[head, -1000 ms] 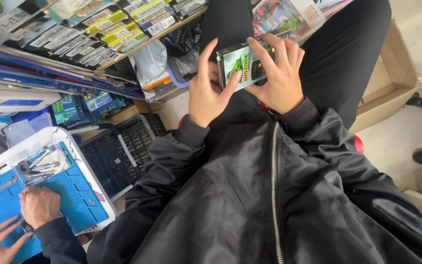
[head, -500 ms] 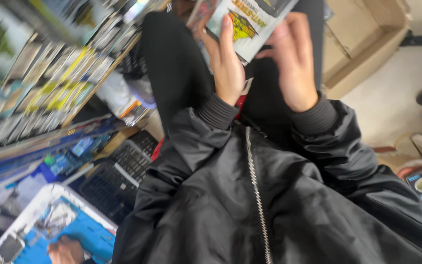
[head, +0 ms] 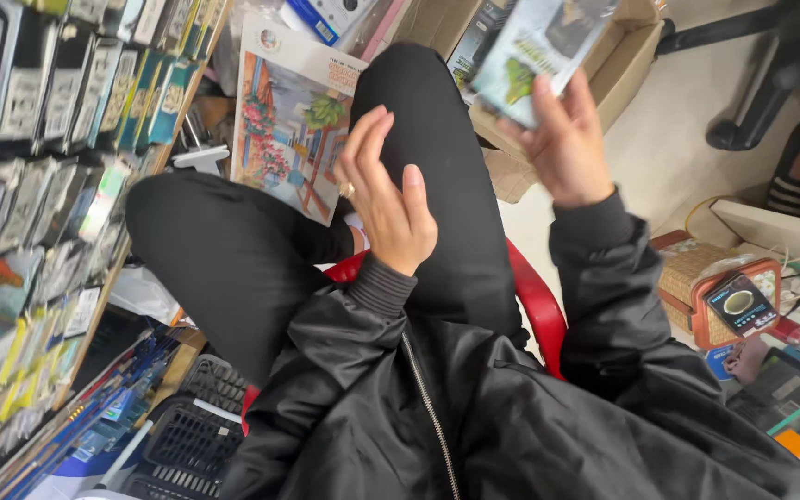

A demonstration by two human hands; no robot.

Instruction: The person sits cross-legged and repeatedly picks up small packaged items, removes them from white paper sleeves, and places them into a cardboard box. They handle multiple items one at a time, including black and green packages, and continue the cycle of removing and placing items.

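A: Above the crossed black-trousered knees (head: 437,167), top centre of view: right hand (head: 568,139) holds a flat packet (head: 539,46), pale with a green patch and a dark patch on its face. Print blurred.

B: Grip?

A: Fingers wrapped behind the packet's lower end, thumb laid over the front edge. Pinch-type hold on the bottom portion only; the rest stands free above the hand.

B: Orientation of the packet?

A: Long axis runs from lower left to upper right in frame, tilted. Upper end points toward the cardboard box (head: 627,56) behind it and is cut by the frame's top edge. Printed face turned toward the camera.

B: Left hand?

A: Left hand (head: 383,190) holds nothing. Open and loosely curled, fingers up, a ring on one finger. It hangs over the knee, near the packet but not touching it.

B: Surroundings?

A: A painted picture board (head: 289,116) of a colourful street leans behind the left hand. A rack of small packets (head: 39,167) fills the left side. Red chair seat (head: 539,306) shows under the legs. Right edge: a woven box (head: 696,278) on the floor
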